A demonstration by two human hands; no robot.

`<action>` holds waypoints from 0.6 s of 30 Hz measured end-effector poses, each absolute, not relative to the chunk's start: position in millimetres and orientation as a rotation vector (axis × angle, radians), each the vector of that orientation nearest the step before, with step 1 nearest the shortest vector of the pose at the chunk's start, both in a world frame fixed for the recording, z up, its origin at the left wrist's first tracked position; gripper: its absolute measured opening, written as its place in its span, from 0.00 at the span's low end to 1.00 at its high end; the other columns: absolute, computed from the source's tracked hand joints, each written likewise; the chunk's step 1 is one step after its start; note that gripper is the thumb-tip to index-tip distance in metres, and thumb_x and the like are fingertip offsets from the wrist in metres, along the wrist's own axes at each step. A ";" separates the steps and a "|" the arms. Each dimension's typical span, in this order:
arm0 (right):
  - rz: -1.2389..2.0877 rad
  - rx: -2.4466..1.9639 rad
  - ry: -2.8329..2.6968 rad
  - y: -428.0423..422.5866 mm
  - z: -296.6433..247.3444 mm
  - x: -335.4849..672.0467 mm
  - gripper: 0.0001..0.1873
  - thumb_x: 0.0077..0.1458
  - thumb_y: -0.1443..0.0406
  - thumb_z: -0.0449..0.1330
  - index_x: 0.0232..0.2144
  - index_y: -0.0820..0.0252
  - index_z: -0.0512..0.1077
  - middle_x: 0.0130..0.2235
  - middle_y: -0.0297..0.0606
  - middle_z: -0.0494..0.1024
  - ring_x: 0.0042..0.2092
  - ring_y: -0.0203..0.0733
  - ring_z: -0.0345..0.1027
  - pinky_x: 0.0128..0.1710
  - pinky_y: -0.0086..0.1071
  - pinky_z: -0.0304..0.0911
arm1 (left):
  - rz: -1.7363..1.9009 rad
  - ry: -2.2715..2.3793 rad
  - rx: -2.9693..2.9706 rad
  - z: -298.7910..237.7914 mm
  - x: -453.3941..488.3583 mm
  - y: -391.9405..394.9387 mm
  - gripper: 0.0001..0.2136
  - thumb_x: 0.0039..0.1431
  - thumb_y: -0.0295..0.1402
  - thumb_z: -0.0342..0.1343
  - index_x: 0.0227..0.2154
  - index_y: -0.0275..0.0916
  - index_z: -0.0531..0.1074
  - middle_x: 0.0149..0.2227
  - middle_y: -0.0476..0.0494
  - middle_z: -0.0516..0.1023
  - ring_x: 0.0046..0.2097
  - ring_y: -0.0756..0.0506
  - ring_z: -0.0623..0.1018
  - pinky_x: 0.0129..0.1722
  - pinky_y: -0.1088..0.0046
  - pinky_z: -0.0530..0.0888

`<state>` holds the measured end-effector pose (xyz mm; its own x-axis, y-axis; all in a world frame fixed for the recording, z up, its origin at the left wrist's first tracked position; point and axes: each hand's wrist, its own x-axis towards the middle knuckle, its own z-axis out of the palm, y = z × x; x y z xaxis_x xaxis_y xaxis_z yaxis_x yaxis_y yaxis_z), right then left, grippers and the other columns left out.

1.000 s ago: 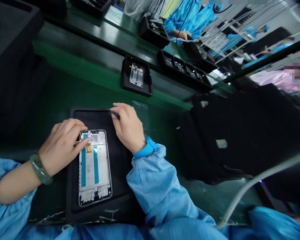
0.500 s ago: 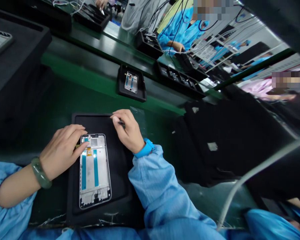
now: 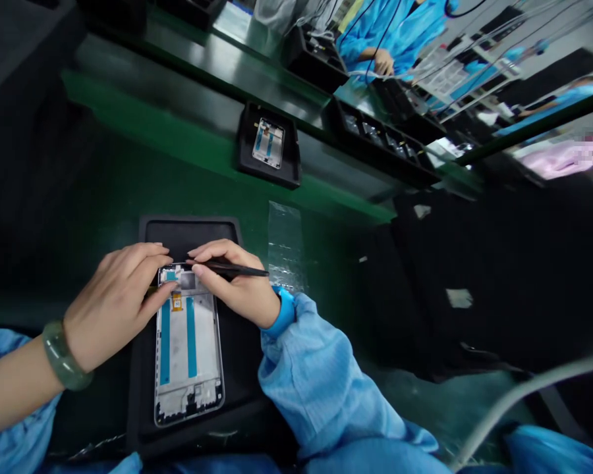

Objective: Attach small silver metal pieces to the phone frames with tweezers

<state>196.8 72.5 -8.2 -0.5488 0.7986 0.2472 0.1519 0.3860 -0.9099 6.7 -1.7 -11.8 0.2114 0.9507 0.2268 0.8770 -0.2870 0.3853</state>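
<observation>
Head view: phone mid-frame [image 3: 180, 349] lying lengthwise on a black mat [image 3: 190, 230], long axis running up the picture, top end beneath both hands. Left hand [image 3: 113, 303] nearest, fingers extended and pressing the frame's upper corner, no grip; right hand [image 3: 234, 289] just above that end, fingers pinching slim black tweezers [image 3: 242, 269], tip near the frame's top edge.

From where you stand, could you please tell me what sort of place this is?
Probably a phone assembly line in a factory: a phone frame on a black mat, more frames in black trays along a green bench, and co-workers in blue smocks.
</observation>
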 end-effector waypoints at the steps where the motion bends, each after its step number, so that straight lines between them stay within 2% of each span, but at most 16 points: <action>1: 1.130 -0.765 -1.976 72.3 -8.3 197.2 0.05 0.54 0.65 0.61 0.34 0.59 0.70 0.38 0.38 0.77 0.42 0.38 0.72 0.46 0.36 0.69 | 0.631 1.760 2.310 -11.4 7.0 -1.9 0.15 0.63 0.41 0.45 0.46 0.36 0.67 0.49 0.38 0.71 0.53 0.39 0.70 0.51 0.56 0.67; 4: 1.063 -0.637 -2.023 72.1 -7.2 197.8 0.04 0.54 0.68 0.60 0.35 0.61 0.71 0.38 0.40 0.77 0.42 0.38 0.73 0.44 0.34 0.70 | 0.617 1.767 2.325 -10.3 7.8 -2.4 0.15 0.63 0.40 0.45 0.46 0.36 0.66 0.49 0.37 0.71 0.53 0.39 0.70 0.52 0.56 0.67; 9: 1.021 -0.526 -2.110 72.2 -4.3 198.7 0.05 0.56 0.71 0.58 0.36 0.61 0.72 0.39 0.40 0.78 0.46 0.38 0.72 0.47 0.32 0.69 | 0.606 1.767 2.340 -9.6 8.2 -2.5 0.16 0.63 0.40 0.45 0.47 0.36 0.66 0.50 0.37 0.70 0.54 0.39 0.69 0.53 0.57 0.67; 18: 0.949 -0.476 -2.186 71.4 -5.5 199.1 0.06 0.58 0.70 0.56 0.38 0.61 0.72 0.41 0.41 0.77 0.48 0.38 0.70 0.49 0.33 0.69 | 0.609 1.775 2.362 -10.4 9.2 -2.7 0.16 0.63 0.39 0.46 0.47 0.34 0.65 0.49 0.37 0.70 0.54 0.40 0.69 0.52 0.58 0.67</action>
<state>199.1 71.4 -5.5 -0.6903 0.5643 0.4528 0.0543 0.6645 -0.7453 9.2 -2.7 -10.4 0.2291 0.9429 0.2418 0.8927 -0.3025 0.3339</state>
